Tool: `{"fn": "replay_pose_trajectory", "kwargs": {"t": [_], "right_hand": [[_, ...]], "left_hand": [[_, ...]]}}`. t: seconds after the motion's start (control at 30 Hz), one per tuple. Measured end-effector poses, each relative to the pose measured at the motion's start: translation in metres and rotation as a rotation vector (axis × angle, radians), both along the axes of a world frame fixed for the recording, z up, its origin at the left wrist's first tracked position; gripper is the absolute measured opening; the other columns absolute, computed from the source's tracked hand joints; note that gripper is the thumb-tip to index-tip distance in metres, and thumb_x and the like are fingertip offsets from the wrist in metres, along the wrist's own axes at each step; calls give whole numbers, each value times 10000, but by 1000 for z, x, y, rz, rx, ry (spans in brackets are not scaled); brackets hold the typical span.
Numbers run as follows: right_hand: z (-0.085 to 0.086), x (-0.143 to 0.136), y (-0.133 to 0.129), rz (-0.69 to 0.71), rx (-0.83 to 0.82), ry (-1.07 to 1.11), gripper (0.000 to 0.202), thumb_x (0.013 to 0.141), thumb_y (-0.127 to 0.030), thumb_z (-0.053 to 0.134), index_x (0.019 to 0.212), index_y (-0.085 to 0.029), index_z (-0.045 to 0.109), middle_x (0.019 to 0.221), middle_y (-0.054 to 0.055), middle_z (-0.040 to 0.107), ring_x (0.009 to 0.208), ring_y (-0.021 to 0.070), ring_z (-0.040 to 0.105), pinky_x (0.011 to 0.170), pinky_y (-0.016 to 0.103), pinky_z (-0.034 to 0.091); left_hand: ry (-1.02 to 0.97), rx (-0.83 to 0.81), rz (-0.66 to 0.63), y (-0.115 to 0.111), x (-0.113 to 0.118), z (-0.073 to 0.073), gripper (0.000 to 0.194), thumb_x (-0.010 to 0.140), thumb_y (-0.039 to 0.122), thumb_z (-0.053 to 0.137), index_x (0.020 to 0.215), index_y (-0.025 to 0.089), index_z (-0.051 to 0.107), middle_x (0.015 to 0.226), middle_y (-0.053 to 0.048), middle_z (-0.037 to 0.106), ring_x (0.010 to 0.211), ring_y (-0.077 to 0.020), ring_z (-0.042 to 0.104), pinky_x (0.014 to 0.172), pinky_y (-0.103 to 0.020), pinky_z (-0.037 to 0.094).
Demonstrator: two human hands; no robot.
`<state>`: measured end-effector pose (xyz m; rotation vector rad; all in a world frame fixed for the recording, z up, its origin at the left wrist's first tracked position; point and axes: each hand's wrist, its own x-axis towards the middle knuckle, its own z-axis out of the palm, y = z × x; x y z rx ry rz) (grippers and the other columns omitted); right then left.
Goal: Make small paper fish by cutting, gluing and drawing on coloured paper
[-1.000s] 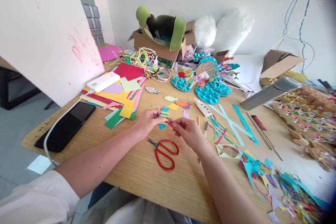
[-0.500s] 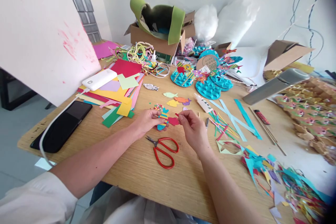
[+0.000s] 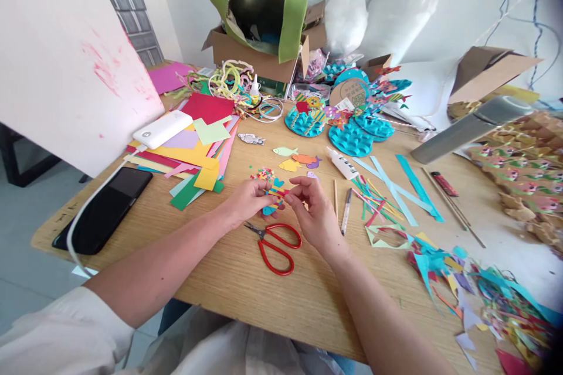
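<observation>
My left hand (image 3: 247, 201) is closed on a blue paper fish (image 3: 269, 210) with yellow stripes, held just above the table. My right hand (image 3: 315, 214) pinches a narrow red paper strip (image 3: 281, 193), whose end lies at the fish's striped body. Fingers cover part of both. Below the hands lie red-handled scissors (image 3: 281, 249), blades partly apart. Behind the fish is a small heap of coloured paper dots (image 3: 264, 174). Beyond are paper fish cutouts: a light green one (image 3: 285, 152), a yellow one (image 3: 289, 165) and an orange one (image 3: 303, 159).
Right of my hands are a pen (image 3: 346, 212), a glue tube (image 3: 342, 164), thin paper strips (image 3: 373, 199) and paper scraps (image 3: 444, 269). A grey flask (image 3: 470, 132) lies beyond. At left are coloured sheets (image 3: 206, 106), a white power bank (image 3: 162, 129) and a black phone (image 3: 103, 211).
My right hand has moved left toward the fish, bringing the red strip to its body. The red paper piece between the hands is now mostly hidden. The view has shifted slightly.
</observation>
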<state>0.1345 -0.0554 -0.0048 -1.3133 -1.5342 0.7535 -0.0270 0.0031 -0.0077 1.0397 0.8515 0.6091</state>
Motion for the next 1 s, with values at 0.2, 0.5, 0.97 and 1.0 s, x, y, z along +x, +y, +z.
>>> {"fn": "replay_pose_trajectory", "kwargs": {"t": [0.2, 0.5, 0.97, 1.0], "right_hand": [[2, 1, 1, 11, 6, -18, 167, 940, -285, 512, 1099, -239, 497, 820, 8, 642, 746, 167, 631, 701, 310, 477], [-3, -3, 1, -48, -29, 70, 190, 908, -300, 582, 1055, -232, 484, 772, 8, 671, 705, 174, 659, 669, 307, 488], [-5, -7, 1, -119, -92, 138, 239, 861, -356, 643, 1010, -235, 500, 778, 18, 692, 692, 190, 680, 649, 316, 503], [-5, -8, 1, -120, -92, 140, 234, 862, -351, 641, 1008, -235, 500, 782, 20, 694, 695, 190, 682, 647, 315, 506]], "left_hand": [[43, 69, -40, 0, -1, -3, 151, 764, 228, 720, 887, 142, 706, 833, -85, 763, 538, -134, 683, 423, -174, 444], [41, 56, -13, -2, 0, 0, 231, 764, 246, 750, 950, 132, 671, 865, -101, 758, 553, -160, 693, 405, -196, 466], [33, 10, -27, -5, 1, -1, 319, 777, 335, 754, 1015, 139, 669, 937, -126, 755, 672, -217, 734, 431, -231, 527], [42, 9, -24, -5, 2, 0, 320, 787, 334, 743, 1028, 138, 668, 937, -128, 755, 670, -217, 733, 429, -233, 528]]}}
